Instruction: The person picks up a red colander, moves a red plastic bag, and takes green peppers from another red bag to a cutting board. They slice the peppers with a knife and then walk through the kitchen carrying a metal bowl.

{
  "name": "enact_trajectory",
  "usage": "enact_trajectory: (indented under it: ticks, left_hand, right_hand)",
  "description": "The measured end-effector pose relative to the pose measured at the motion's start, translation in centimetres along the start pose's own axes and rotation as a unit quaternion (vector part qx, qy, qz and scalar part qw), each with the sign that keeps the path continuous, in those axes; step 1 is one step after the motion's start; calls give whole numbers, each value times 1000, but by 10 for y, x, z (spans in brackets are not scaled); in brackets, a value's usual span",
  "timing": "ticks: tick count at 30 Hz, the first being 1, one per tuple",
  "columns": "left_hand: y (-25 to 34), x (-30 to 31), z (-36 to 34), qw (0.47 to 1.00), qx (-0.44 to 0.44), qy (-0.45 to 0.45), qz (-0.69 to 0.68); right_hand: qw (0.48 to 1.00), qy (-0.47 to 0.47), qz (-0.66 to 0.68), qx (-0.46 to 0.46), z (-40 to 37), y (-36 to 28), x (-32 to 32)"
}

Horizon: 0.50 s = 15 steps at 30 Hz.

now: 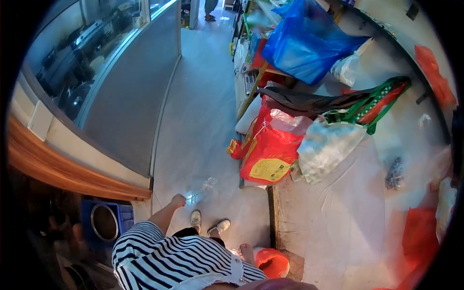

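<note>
Right hand: the hand (247,252) was at bottom centre, just beside the red container (284,265); finger state could not be told.
Left hand: the hand (179,200) was left of centre in the lower frame, fingers closed on the thin-stemmed clear item (209,184).
Held item: it extended up and right from the fist, near frame centre; its outline was blurred.
Red bag: the red bag (273,150), with a yellow panel, stood right of centre.
Blue bag: the blue plastic bag (309,41) occupied the upper right.
Far floor: a person (210,9) stood at top centre.
</note>
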<state>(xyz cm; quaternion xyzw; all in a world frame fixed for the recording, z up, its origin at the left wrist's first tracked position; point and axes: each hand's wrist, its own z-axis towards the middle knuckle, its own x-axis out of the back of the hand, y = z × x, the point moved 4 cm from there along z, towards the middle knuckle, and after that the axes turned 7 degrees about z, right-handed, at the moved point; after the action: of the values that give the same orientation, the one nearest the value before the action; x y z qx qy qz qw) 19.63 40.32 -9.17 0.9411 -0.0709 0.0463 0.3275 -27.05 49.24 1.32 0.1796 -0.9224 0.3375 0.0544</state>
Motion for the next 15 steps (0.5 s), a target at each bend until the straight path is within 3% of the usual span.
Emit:
enact_trajectory:
  ticks: [1, 2, 5, 7, 8, 10, 13, 15]
  left_hand:
    - [39, -17, -25, 992, -13, 87, 92]
    - [59, -31, -40, 992, -42, 91, 73]
    - [110, -55, -65, 991, -105, 82, 31]
    - [122, -61, -75, 989, -65, 87, 104]
    - [117, -61, -67, 985, -71, 66, 144]
    - [79, -52, -29, 972, -76, 23, 223]
    - [93, -41, -75, 990, 45, 103, 85]
    - [79, -35, -75, 990, 52, 115, 65]
  right_hand:
    - [1000, -9, -27, -14, 2, 13, 6]
    - [994, -39, -44, 91, -1, 9, 14]
    - [997, 21, -54, 48, 12, -2, 42]
    - [944, -72, -266, 181, 34, -10, 61]
    - [946, -57, -246, 202, 65, 20, 69]
    - [1000, 23, 18, 2, 19, -47, 77]
    - [993, -11, 61, -101, 60, -34, 93]
    - [993, -44, 45, -103, 85, -26, 103]
